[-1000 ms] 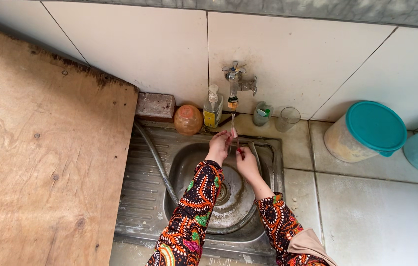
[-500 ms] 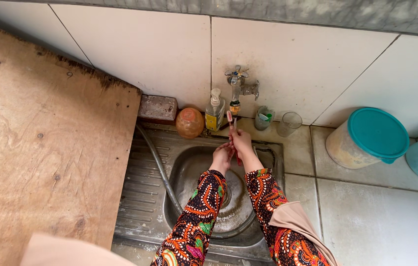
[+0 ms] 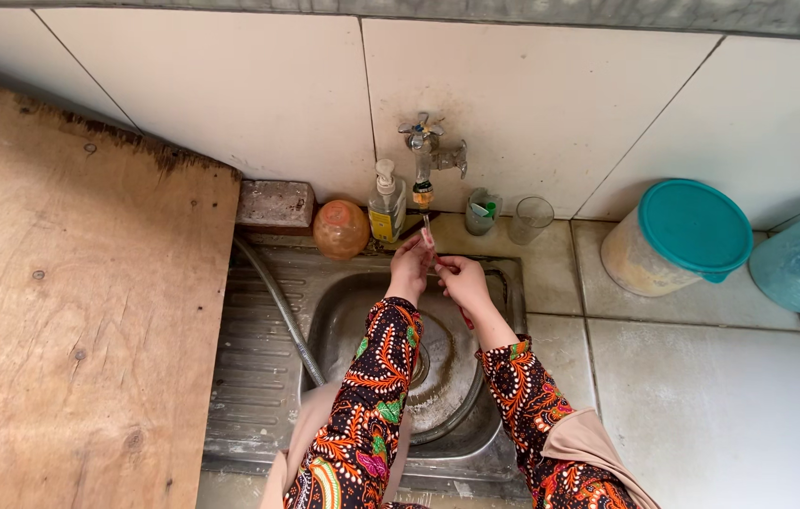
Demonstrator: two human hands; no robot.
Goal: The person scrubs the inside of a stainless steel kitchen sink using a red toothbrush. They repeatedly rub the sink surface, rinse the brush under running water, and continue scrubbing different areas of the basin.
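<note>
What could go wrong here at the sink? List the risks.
The thin red thing held between the left hand and right hand under the tap might slip into the sink. The patterned sleeves may get wet. An elbow could perhaps knock the glass.

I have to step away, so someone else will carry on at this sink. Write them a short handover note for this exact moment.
Left hand: raised under the tap, fingers around a thin reddish thing; what it is cannot be told.
Right hand: beside the left, touching the same thing; its grip cannot be made out.
Both hands are over the steel sink. A soap bottle stands on the ledge left of the tap, a clear glass to its right.
Done: hands and thing brought under the spout. Whether water runs cannot be seen.
Left: nothing set down yet.
</note>
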